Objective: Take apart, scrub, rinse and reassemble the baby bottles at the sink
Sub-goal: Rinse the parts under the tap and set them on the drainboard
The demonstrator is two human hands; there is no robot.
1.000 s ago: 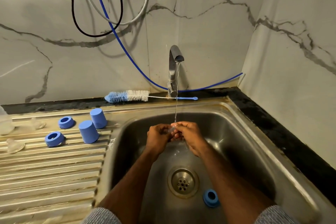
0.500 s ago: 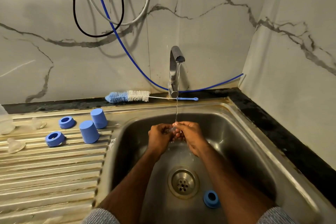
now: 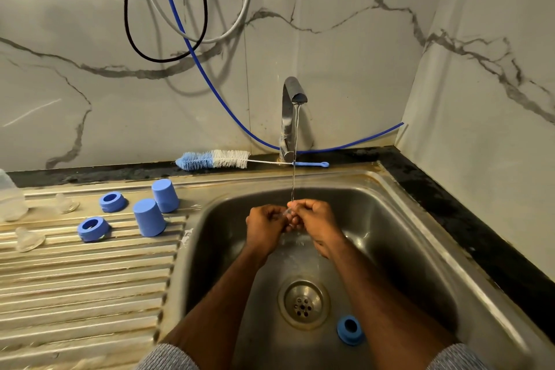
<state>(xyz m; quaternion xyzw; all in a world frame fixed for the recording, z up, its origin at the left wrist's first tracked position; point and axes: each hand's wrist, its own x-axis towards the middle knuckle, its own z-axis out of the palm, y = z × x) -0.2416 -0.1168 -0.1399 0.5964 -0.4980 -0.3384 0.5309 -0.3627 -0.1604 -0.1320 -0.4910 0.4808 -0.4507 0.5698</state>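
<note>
- Under the tap's (image 3: pixel 292 117) thin stream, over the middle of the sink (image 3: pixel 399 237), the left hand (image 3: pixel 264 227) and right hand (image 3: pixel 318 224) meet with fingers curled inward, pinching a small clear piece (image 3: pixel 287 213) between them; it is too small and wet to name with certainty, though it looks like a teat.
- Down on the sink floor, just right of the drain (image 3: pixel 303 303), lies one blue ring (image 3: pixel 349 329), apart from both hands.
- Along the far edge of the drainboard (image 3: pixel 84 285), left of the sink, stand two blue caps (image 3: pixel 156 207) mouth down, close together, the farther one nearest the sink rim.
- Left of the caps lie two more blue collar rings (image 3: pixel 102 213), well apart from each other.
- Near those rings rest two clear teats (image 3: pixel 30 239), one by the far edge and one nearer the left edge.
- At the drainboard's far left corner stands a clear bottle (image 3: pixel 10 201), partly cut off by the frame.
- Behind the sink, along the dark counter edge against the wall, lies a bottle brush (image 3: pixel 228 159), bristles to the left, handle reaching past the tap base.
</note>
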